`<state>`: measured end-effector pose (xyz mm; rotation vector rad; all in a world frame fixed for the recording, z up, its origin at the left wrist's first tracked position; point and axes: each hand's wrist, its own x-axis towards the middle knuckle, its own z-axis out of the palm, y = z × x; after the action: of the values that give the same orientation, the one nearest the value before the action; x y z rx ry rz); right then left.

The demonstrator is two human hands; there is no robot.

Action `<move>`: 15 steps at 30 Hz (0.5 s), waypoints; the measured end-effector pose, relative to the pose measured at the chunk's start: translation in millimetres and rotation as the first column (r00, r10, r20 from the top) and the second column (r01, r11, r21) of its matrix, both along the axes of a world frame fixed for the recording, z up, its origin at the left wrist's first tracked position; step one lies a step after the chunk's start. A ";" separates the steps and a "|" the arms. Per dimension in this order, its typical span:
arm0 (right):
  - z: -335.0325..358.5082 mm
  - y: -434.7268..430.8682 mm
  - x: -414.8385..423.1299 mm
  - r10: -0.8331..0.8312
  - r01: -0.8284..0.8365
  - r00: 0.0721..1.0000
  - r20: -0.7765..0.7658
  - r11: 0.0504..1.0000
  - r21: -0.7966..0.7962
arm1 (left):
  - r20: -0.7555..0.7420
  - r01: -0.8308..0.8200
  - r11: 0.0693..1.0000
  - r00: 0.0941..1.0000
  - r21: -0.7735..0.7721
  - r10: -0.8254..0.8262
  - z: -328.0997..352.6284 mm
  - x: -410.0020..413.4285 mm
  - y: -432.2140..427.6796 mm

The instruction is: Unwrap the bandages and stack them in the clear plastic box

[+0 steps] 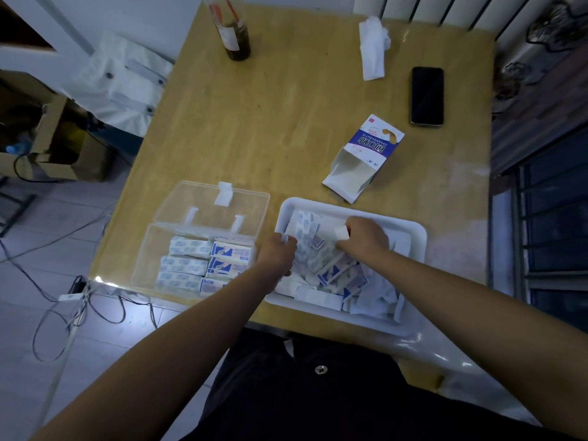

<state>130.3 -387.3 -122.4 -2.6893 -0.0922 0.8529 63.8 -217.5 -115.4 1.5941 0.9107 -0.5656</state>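
A clear plastic box (152, 249) was seen at the near left of the wooden table (286, 122), its hinged lid (219, 206) thrown back and lying flat behind it. Inside it, wrapped bandages (203, 262) were stacked in two columns, three white-and-blue packs on the left and about three blue-printed ones on the right. Just beside it, a white tray (410, 237) was filled with a loose heap of bandage strips and torn paper wrappers (337, 275), too tangled to be counted. The left hand (276, 254) was held over the tray's left rim, its fingers curled shut around a small white scrap. The right hand (362, 235) was laid over the heap, a small white strip (341, 232) pinched between thumb and fingers. One opened bandage carton (366, 154) was seen beyond the tray, with one dark phone (427, 95), one crumpled tissue (374, 47) and one bottle (234, 33) farther back.
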 end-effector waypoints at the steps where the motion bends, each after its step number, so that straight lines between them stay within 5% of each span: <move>1: 1.3 -2.0 0.1 0.005 -0.005 1.000 0.003 1.000 0.028 | 0.010 0.084 0.994 0.996 0.075 -0.085 -1.4 1.2 0.4; 4: 1.6 -0.6 -5.6 0.128 -0.146 0.973 0.193 0.986 0.080 | 0.007 0.241 0.946 0.969 0.217 -0.248 -5.3 3.9 0.9; 7: 3.9 8.9 -10.8 0.377 -0.449 0.832 0.408 0.889 0.094 | 0.000 0.234 0.949 0.971 0.212 -0.240 -5.6 4.3 0.8; 10: 5.6 15.3 -13.2 0.654 -0.658 0.725 0.215 0.751 -0.065 | 0.008 0.188 0.969 0.981 0.162 -0.191 -6.2 2.5 1.3; 15: 2.7 11.6 -15.7 0.701 -0.692 0.694 0.163 0.712 -0.121 | 0.045 0.154 0.987 0.987 0.056 -0.156 -2.4 -0.7 -1.3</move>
<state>114.6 -375.7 -119.7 -2.7739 -1.2329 0.7579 63.1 -218.8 -117.8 1.7288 0.7747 -0.6127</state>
